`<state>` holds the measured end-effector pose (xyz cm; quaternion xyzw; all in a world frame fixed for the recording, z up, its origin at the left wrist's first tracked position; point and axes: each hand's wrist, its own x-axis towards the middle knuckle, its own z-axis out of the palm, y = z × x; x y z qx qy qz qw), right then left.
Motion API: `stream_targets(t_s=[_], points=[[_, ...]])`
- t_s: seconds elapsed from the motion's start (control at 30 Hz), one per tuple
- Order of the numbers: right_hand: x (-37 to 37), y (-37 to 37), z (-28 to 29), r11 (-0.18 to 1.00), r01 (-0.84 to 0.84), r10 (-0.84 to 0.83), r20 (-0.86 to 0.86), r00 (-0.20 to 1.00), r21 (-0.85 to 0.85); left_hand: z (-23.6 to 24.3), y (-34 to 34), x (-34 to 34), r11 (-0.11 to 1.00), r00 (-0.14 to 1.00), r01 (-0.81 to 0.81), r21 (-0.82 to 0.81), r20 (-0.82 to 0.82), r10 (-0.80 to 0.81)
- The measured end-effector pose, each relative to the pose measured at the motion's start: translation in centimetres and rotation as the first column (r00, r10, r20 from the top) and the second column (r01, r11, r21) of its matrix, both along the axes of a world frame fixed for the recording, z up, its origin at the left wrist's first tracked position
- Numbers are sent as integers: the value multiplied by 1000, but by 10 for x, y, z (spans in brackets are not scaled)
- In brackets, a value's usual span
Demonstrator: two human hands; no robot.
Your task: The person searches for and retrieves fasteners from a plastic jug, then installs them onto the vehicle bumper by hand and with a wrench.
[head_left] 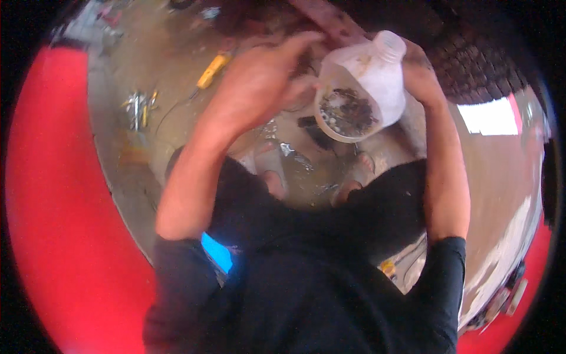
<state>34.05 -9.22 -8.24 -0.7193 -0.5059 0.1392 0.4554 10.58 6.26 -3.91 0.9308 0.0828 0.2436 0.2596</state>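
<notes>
A translucent white plastic jug (380,88), cut open on one side and tilted, is held up in front of me. Its ribbed neck points up and away. Inside lies a heap of small dark and greyish bits (348,112), too blurred to name one by one. My right hand (420,74) grips the jug from its right side, the fingers partly hidden behind it. At the jug's open left rim is my left hand (268,76), smeared by motion. Its fingers reach toward the rim, and whether they hold anything cannot be made out.
A large treaded tyre (480,65) fills the upper right. On the brown floor at left lie a yellow elongated tool (213,69) by a thin dark cable and several metal tools (140,109). A red surface (59,194) runs down the left. My bare feet (275,184) stand below the jug.
</notes>
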Motion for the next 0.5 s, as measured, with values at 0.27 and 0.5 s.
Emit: stream_targets(t_s=[0.27,0.5], points=[[-52,128,12,986,-168,165,-114,980,-16,16,85,-24,767,971,5,641,-186,149],[-142,227,-25,959,-282,275,146,950,27,-29,152,-120,774,890,-256,579,-171,423]])
